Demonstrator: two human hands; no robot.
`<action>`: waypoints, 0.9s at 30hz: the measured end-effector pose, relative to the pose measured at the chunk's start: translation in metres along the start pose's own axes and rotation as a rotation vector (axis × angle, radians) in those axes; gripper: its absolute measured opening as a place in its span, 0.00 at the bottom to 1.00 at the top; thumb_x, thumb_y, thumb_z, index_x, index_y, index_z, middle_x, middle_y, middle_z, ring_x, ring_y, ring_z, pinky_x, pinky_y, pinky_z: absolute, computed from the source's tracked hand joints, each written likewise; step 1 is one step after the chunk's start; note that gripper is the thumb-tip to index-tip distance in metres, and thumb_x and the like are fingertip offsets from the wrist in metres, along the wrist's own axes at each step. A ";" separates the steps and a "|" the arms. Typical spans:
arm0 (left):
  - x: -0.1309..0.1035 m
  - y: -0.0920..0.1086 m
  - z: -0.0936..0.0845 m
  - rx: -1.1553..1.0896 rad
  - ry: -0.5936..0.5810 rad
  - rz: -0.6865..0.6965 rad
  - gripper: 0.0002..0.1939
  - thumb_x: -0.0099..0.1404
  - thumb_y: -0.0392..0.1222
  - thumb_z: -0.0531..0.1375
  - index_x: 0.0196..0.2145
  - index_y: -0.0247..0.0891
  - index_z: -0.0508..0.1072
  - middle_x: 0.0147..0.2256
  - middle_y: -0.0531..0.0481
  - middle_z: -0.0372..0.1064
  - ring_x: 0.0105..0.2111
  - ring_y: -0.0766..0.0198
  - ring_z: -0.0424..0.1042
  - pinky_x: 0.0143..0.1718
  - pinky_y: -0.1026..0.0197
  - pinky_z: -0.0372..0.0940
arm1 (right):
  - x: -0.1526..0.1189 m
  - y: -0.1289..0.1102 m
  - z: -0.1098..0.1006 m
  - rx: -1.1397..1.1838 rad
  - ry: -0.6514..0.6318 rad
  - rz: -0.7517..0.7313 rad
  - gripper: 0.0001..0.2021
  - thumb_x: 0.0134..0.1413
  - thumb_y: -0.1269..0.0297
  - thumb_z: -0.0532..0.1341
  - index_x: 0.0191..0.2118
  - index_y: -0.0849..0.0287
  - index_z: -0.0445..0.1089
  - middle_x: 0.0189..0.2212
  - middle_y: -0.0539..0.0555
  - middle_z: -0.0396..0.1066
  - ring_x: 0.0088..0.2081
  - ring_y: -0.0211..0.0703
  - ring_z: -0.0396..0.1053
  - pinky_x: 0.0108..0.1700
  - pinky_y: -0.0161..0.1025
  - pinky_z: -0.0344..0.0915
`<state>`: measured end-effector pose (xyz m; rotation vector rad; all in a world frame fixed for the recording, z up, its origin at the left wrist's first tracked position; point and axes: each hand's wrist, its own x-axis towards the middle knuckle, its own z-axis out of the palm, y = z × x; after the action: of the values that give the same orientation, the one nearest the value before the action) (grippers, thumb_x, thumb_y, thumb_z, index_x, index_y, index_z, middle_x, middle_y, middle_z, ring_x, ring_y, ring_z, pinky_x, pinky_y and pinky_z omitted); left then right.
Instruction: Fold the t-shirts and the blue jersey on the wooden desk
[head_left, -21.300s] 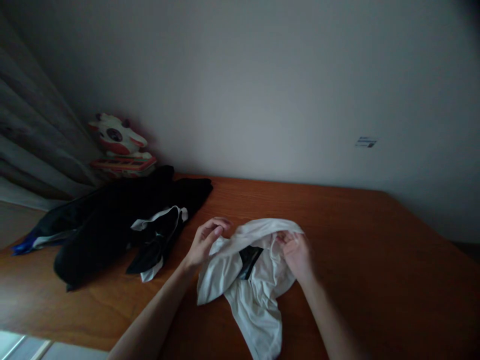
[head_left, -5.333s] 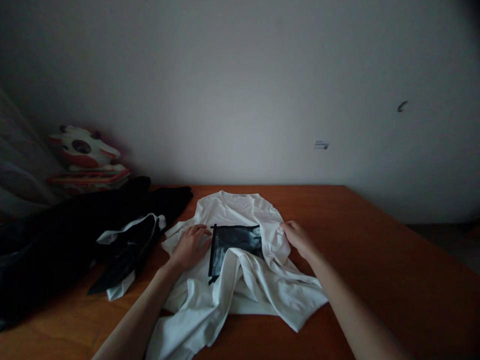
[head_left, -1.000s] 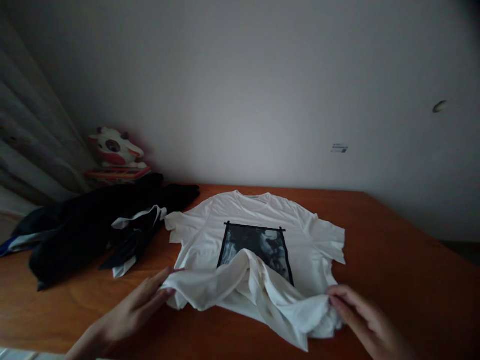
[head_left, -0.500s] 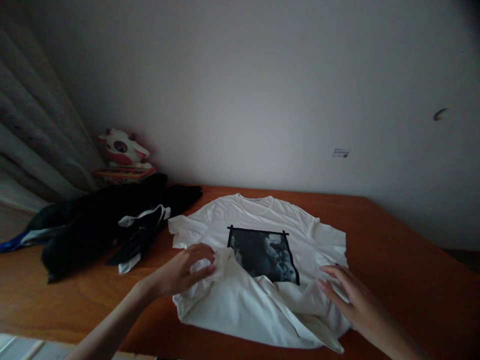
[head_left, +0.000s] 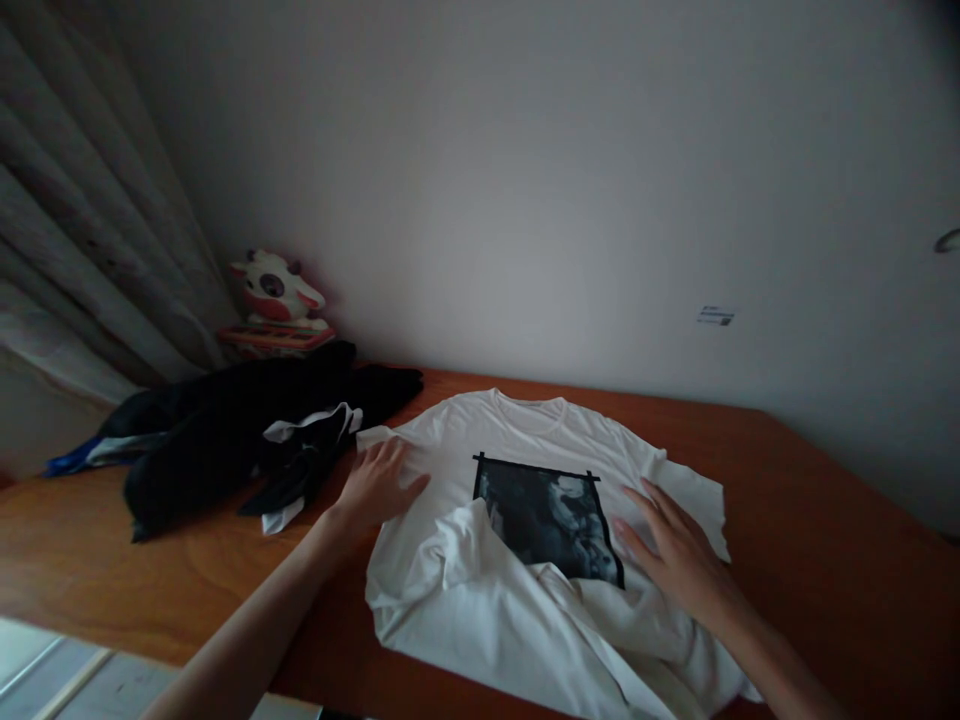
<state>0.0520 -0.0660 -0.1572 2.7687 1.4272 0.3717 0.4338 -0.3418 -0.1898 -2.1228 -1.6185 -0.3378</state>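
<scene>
A white T-shirt (head_left: 442, 460) lies on the wooden table, neckline toward the wall, with a dark printed picture (head_left: 540, 520) framed in black on its chest. Its lower part is rumpled and folded up over the bottom of the print. Over the sleeve on the left side, my left hand (head_left: 381, 482) rests with fingers spread. My right hand (head_left: 667, 540) is at the shirt's right side, beside the print, its fingers apart. Neither hand grips the cloth.
A heap of black clothes (head_left: 225, 430) with white trim lies left of the shirt on the wooden table (head_left: 810, 560). Behind it, a cow-shaped toy (head_left: 277, 290) stands by the curtain (head_left: 90, 230). A small label (head_left: 716, 317) sticks to the wall.
My left hand has moved up and left from the folded hem to the sleeve. The right hand has moved up the shirt's side. The view has shifted slightly left.
</scene>
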 end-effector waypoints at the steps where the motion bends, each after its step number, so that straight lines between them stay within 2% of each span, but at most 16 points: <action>1: -0.004 0.000 -0.004 0.038 -0.034 -0.031 0.36 0.66 0.65 0.55 0.61 0.36 0.68 0.63 0.33 0.64 0.61 0.36 0.64 0.59 0.38 0.61 | -0.006 0.010 0.004 -0.053 -0.020 0.064 0.31 0.65 0.42 0.50 0.63 0.56 0.65 0.65 0.67 0.63 0.66 0.65 0.61 0.62 0.66 0.61; 4: -0.010 0.006 -0.017 0.144 -0.075 -0.088 0.43 0.63 0.73 0.53 0.60 0.33 0.69 0.57 0.29 0.68 0.56 0.31 0.67 0.57 0.33 0.60 | -0.025 0.039 0.006 -0.152 -0.139 0.210 0.32 0.63 0.41 0.50 0.65 0.54 0.64 0.65 0.66 0.63 0.68 0.69 0.57 0.61 0.73 0.57; 7: 0.003 0.018 -0.023 0.123 -0.015 -0.014 0.34 0.70 0.66 0.50 0.56 0.36 0.72 0.56 0.33 0.70 0.56 0.36 0.68 0.58 0.36 0.59 | -0.024 0.056 -0.003 -0.164 -0.259 0.228 0.27 0.63 0.42 0.50 0.60 0.48 0.70 0.62 0.61 0.68 0.66 0.68 0.59 0.61 0.77 0.53; 9: 0.021 0.030 -0.017 0.048 -0.020 0.059 0.28 0.73 0.58 0.48 0.58 0.38 0.70 0.59 0.36 0.69 0.58 0.42 0.67 0.60 0.40 0.59 | -0.004 0.059 -0.008 -0.166 -0.286 0.285 0.26 0.64 0.43 0.48 0.58 0.47 0.71 0.60 0.60 0.70 0.64 0.68 0.62 0.61 0.78 0.52; 11: 0.045 0.043 -0.005 -0.007 -0.091 0.062 0.27 0.75 0.54 0.47 0.62 0.38 0.67 0.62 0.37 0.66 0.60 0.45 0.67 0.61 0.44 0.59 | 0.023 0.057 -0.008 -0.144 -0.271 0.354 0.27 0.67 0.45 0.45 0.59 0.51 0.71 0.61 0.62 0.70 0.63 0.64 0.64 0.62 0.72 0.55; 13: 0.068 0.053 0.009 -0.023 -0.161 0.014 0.28 0.75 0.54 0.47 0.65 0.36 0.64 0.64 0.36 0.64 0.63 0.45 0.65 0.62 0.43 0.59 | 0.048 0.055 -0.002 -0.121 -0.248 0.408 0.28 0.68 0.47 0.43 0.62 0.55 0.68 0.63 0.63 0.67 0.65 0.60 0.62 0.63 0.65 0.58; 15: 0.087 0.057 0.020 -0.019 -0.194 -0.031 0.33 0.73 0.58 0.48 0.66 0.34 0.62 0.67 0.33 0.60 0.66 0.40 0.60 0.63 0.37 0.57 | 0.064 0.055 0.007 -0.139 -0.261 0.480 0.30 0.68 0.46 0.44 0.65 0.55 0.64 0.68 0.63 0.61 0.68 0.61 0.57 0.64 0.67 0.56; 18: 0.104 0.054 0.031 -0.008 -0.233 -0.082 0.44 0.68 0.70 0.48 0.71 0.36 0.56 0.72 0.32 0.46 0.71 0.32 0.46 0.64 0.24 0.47 | 0.068 0.062 0.019 -0.204 -0.294 0.550 0.35 0.66 0.39 0.44 0.70 0.51 0.57 0.73 0.60 0.50 0.71 0.68 0.49 0.65 0.73 0.47; 21: 0.110 0.044 0.038 0.006 -0.251 -0.082 0.49 0.66 0.75 0.44 0.73 0.41 0.49 0.74 0.37 0.37 0.73 0.32 0.36 0.64 0.21 0.37 | 0.066 0.075 0.020 -0.209 -0.298 0.573 0.39 0.64 0.33 0.41 0.73 0.48 0.50 0.74 0.58 0.45 0.72 0.70 0.43 0.67 0.74 0.42; 24: 0.108 0.037 0.044 0.017 -0.198 -0.065 0.44 0.69 0.72 0.40 0.73 0.44 0.49 0.74 0.41 0.40 0.73 0.36 0.38 0.66 0.22 0.36 | 0.063 0.086 0.017 -0.219 -0.261 0.697 0.41 0.64 0.34 0.36 0.74 0.52 0.47 0.73 0.62 0.48 0.72 0.71 0.45 0.66 0.74 0.42; 27: 0.102 0.035 0.049 0.038 -0.121 -0.053 0.41 0.72 0.68 0.40 0.73 0.42 0.52 0.73 0.39 0.45 0.72 0.38 0.44 0.67 0.27 0.39 | 0.056 0.093 0.016 -0.263 -0.253 0.785 0.44 0.63 0.35 0.35 0.73 0.58 0.51 0.73 0.67 0.47 0.72 0.73 0.45 0.67 0.73 0.39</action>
<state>0.1472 0.0005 -0.1797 2.7234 1.4910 0.1749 0.5378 -0.3065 -0.1969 -2.8854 -0.7525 -0.0193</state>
